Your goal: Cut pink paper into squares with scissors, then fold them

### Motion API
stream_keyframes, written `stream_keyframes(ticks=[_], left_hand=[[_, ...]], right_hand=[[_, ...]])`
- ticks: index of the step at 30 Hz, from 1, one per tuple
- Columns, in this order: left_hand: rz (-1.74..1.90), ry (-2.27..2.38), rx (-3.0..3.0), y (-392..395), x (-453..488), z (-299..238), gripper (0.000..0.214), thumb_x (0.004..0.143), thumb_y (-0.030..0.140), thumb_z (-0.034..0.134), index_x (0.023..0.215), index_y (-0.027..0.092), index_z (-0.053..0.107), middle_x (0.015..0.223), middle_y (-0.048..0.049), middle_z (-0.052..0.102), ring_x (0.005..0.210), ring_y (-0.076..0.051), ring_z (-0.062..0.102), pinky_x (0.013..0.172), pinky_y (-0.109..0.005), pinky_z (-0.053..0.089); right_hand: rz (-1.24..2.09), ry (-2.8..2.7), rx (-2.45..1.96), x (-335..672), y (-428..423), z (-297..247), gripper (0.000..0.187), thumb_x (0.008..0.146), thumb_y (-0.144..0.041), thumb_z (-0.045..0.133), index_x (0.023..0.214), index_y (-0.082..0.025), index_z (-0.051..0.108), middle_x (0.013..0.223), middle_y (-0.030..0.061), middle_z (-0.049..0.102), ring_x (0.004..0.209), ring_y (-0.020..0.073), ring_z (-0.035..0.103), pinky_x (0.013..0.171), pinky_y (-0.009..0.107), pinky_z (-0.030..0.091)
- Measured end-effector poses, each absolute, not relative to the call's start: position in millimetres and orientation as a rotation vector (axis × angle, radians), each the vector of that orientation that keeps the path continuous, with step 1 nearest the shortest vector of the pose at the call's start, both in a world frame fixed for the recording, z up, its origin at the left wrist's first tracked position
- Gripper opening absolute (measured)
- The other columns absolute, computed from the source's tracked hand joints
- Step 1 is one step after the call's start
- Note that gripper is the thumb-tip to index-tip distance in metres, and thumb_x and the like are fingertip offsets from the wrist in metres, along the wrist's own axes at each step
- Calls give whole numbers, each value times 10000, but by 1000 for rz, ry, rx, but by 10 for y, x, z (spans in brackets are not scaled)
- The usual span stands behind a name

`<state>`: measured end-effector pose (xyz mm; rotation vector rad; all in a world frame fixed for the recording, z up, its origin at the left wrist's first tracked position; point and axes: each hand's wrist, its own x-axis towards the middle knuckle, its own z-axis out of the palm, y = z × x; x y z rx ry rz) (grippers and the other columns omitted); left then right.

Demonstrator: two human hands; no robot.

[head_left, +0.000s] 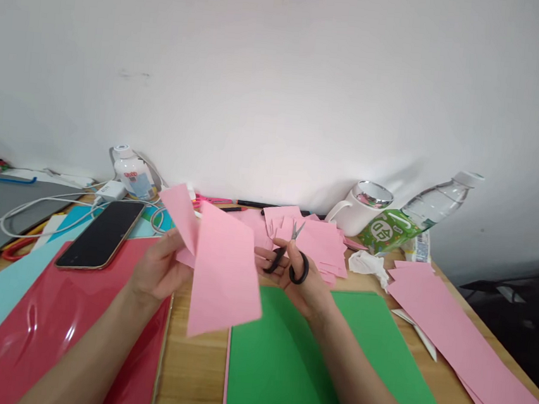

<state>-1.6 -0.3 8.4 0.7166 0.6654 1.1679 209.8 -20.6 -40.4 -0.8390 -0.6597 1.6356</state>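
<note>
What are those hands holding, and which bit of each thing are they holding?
The left hand holds pink paper by the side nearest it; the right hand holds scissors by their black handles.

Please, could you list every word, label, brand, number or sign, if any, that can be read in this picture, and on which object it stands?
Green packet: white round sign, perhaps "4D", but too blurred to be sure.
White bottle with a cap: red lettering, too blurred to read.
White charger: faint grey marking, too small to read.
Pale wrapper beside the green packet: print, too blurred to read.
No text reads with certainty.
</note>
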Motion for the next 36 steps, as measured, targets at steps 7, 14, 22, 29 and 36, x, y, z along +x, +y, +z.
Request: stream_keyframes(ticks=[7, 14, 22, 29, 36], left_hand=[[1065, 728, 777, 9, 76, 42, 222, 733, 207, 668, 927, 101, 665, 852, -117, 729, 819, -220, 688, 707, -245, 563], [1218, 806, 837, 73, 38, -4, 260, 733, 210, 680, 984, 151, 642, 926, -65, 723, 862, -186, 675, 716, -237, 558], [1296, 1019, 1010, 139, 41, -103, 256, 682, 327, 708, 843, 135, 657, 755, -25, 708, 682, -180, 667, 542, -238, 557], [1243, 896, 980, 128, -23, -12, 176, 699, 293, 700, 791, 148, 660, 746, -6, 685, 528, -94, 595, 437, -195, 545], [1228, 830, 953, 105, 17, -25, 205, 711, 258, 702, 887, 161, 663, 848, -21, 701, 603, -119, 643, 501, -228, 588]], right_hand=[[1820, -697, -802, 1988, -303, -471, 513, 624, -351, 781, 1049, -182, 547, 732, -5, 652, 645, 133, 629, 676, 311, 513], [1672, -527, -925, 1998, -237, -463, 596, 470, -266, 852, 995, -176, 584, 720, -24, 582, 624, 112, 573, 633, 273, 497], [703, -815, -1311, 2374, -148, -431, 511, 584, -343, 771, 1034, -180, 593, 609, -68, 447, 516, 80, 374, 479, 225, 334], [586, -894, -1301, 2455, -150, -356, 519, 632, -371, 728, 1094, -192, 576, 639, -34, 491, 535, 100, 412, 476, 225, 360], [104, -1008, -1713, 2696, -89, -446, 477, 679, -371, 670, 1100, -167, 575, 884, 97, 655, 781, 233, 580, 706, 384, 448]])
